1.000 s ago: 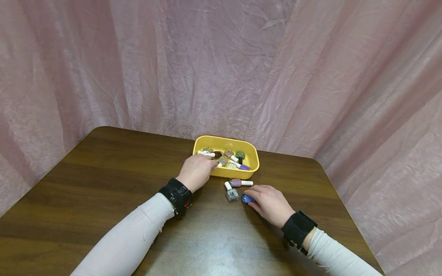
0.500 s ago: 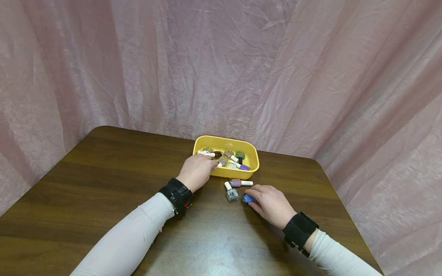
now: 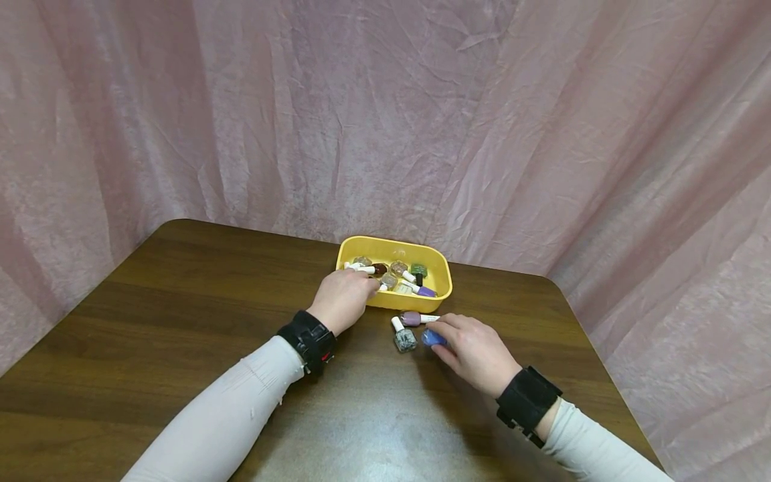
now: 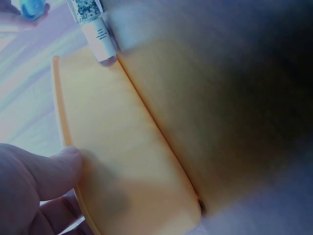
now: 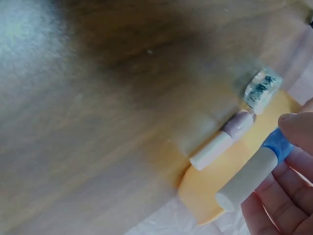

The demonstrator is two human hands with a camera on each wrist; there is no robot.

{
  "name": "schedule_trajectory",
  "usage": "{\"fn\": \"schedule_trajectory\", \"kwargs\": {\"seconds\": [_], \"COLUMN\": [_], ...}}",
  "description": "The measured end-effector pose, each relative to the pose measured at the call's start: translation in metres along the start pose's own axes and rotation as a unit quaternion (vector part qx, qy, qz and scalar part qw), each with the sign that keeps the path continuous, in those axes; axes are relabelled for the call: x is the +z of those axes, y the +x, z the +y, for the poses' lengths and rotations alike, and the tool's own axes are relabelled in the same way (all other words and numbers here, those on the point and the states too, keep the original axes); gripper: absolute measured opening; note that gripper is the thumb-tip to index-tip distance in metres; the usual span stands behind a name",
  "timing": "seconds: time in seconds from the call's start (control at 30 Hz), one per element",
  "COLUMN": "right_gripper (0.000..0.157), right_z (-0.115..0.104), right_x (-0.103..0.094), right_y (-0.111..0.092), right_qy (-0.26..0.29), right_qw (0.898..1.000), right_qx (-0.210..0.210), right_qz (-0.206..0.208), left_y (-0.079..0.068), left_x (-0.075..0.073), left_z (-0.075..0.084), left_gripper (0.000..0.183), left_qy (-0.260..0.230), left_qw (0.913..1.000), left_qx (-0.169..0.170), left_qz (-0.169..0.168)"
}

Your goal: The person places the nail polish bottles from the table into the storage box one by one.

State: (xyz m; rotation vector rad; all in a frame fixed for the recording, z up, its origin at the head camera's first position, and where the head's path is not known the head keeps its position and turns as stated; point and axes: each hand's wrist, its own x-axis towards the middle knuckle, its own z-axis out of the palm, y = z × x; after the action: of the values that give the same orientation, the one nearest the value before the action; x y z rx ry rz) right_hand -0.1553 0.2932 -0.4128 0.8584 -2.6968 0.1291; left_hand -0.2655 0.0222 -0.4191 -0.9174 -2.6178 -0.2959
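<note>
My left hand (image 3: 343, 298) holds the near left rim of a yellow plastic bin (image 3: 415, 305); in the left wrist view its thumb (image 4: 61, 171) lies against the outer wall. My right hand (image 3: 478, 351) pinches a blue nail polish bottle (image 3: 432, 337) between thumb and fingers. That bottle's white cap (image 5: 247, 178) points away from the palm in the right wrist view. On the table before the bin lie two more bottles: a mauve nail polish (image 3: 411, 319) with a white cap, and a clear one with dark flecks (image 3: 405, 341).
Inside the bin lie several nail polish bottles, among them a purple one (image 3: 427, 292), a green one (image 3: 419, 271) and a dark brown one (image 3: 380, 269). The brown wooden table (image 3: 199, 321) ends at a pink curtain (image 3: 385, 120) just behind the bin.
My right hand has lifted the blue nail polish and shifted slightly forward, now overlapping the mauve bottle's cap in the head view. My left hand keeps its place on the bin.
</note>
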Motion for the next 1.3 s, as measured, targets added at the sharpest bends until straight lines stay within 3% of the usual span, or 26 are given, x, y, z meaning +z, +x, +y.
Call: {"fn": "schedule_trajectory", "kwargs": {"seconds": [0.27,0.77,0.93,1.3], "right_gripper": [0.042,0.043,0.036,0.032], "right_z": [0.0,0.003,0.006,0.006], "right_x": [-0.01,-0.022,-0.023,-0.024], "right_y": [0.007,0.032,0.043,0.063], "right_qy": [0.003,-0.015,-0.02,-0.02], "right_qw": [0.999,0.998,0.998,0.997], "right_qx": [-0.005,0.019,0.029,0.04], "right_qz": [0.033,0.052,0.056,0.057], "left_y": [0.001,-0.001,0.0,-0.003], "left_x": [0.002,0.003,0.005,0.004], "left_z": [0.0,-0.001,-0.002,-0.003], "left_gripper": [0.012,0.014,0.012,0.007], "left_qy": [0.0,-0.002,-0.002,-0.004], "left_qw": [1.0,1.0,1.0,0.9992], "left_qx": [-0.002,0.001,0.004,0.016], "left_qz": [-0.001,0.001,0.002,0.036]}}
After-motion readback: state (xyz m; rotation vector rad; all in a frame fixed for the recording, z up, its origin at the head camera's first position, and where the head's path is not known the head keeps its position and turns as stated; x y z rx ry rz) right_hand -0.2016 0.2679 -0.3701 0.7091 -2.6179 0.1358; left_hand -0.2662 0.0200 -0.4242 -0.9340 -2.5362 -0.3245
